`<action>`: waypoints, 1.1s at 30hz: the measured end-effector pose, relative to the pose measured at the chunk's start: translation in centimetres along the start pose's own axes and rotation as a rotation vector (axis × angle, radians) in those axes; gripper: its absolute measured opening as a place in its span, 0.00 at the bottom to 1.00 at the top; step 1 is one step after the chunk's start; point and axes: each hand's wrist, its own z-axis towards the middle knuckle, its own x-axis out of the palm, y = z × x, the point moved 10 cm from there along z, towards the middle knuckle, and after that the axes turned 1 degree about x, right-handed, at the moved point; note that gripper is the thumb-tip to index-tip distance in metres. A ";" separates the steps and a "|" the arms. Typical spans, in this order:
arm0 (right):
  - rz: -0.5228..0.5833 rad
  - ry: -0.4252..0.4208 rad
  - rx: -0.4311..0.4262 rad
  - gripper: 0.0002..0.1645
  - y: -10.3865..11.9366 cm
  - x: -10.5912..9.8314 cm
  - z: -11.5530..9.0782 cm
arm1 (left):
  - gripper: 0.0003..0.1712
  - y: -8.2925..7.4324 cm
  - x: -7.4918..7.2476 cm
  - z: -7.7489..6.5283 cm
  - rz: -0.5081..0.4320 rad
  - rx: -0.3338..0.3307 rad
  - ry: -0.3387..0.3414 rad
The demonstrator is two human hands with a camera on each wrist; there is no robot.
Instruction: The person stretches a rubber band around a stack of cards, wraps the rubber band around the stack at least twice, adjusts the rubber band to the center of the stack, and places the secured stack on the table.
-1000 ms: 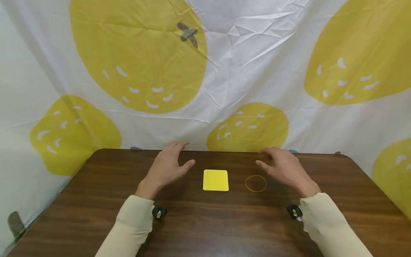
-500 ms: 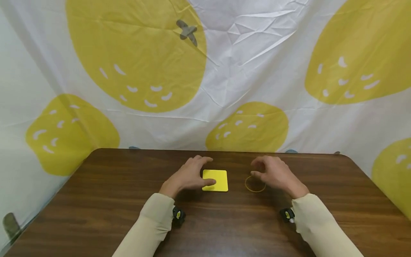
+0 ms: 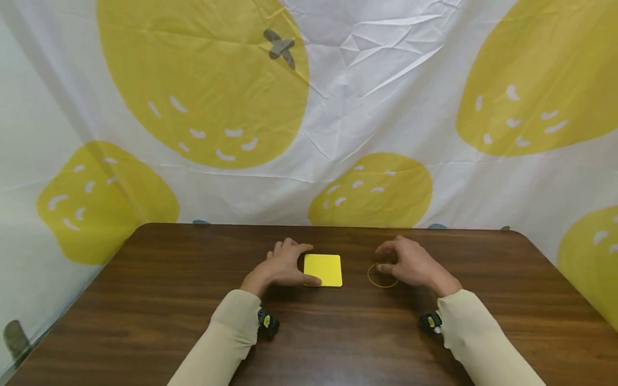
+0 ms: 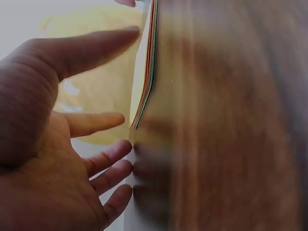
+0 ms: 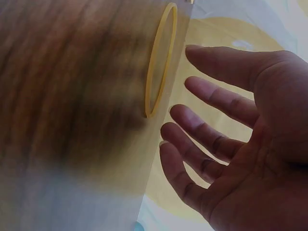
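Note:
A square stack of thin coloured pieces, yellow on top (image 3: 328, 269), lies on the table; in the left wrist view the stack's edge (image 4: 150, 62) shows red, white and green layers. My left hand (image 3: 284, 268) is spread at its left side, thumb by the near edge, forefinger by the far corner; contact is hard to tell. To the right of the stack lies a yellow rubber band (image 3: 383, 288). Over its right part hovers my right hand (image 3: 412, 262), fingers loosely bent. The right wrist view has the whole band beyond the fingertips, nothing gripped.
The brown wooden table (image 3: 309, 338) spreads around both hands. Behind it hangs a white cloth (image 3: 333, 118) printed with yellow fruit, meeting the table's far edge. A dark camera sits on each wrist.
My left hand has moved right and down to the stack. The right hand has come left and lower over the rubber band. Stack and band stay in place.

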 end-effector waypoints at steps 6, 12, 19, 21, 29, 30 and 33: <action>-0.027 0.059 -0.038 0.17 0.1 0.8 -0.1 | 0.49 0.2 0.2 0.1 0.042 -0.015 -0.009; -0.063 0.048 -0.052 0.18 0.4 0.8 -0.2 | 0.47 0.3 0.2 0.1 0.027 -0.036 -0.032; -0.121 0.018 -0.083 0.14 0.6 0.6 -0.2 | 0.47 0.1 0.4 0.2 -0.018 -0.039 -0.024; -0.132 0.014 -0.071 0.12 0.5 0.5 -0.2 | 0.47 -0.1 0.4 0.1 -0.025 -0.038 -0.018; -0.147 0.035 0.023 0.06 -0.3 0.3 -0.3 | 0.50 -1.9 -0.2 -0.4 -0.048 -0.008 -0.031; -0.142 0.041 0.032 0.06 -0.4 0.4 -0.3 | 0.51 -2.1 -0.3 -0.4 -0.032 -0.002 -0.043; -0.140 0.055 0.047 0.05 -0.5 0.5 -0.4 | 0.50 -3.0 -1.0 -0.6 0.051 0.043 -0.100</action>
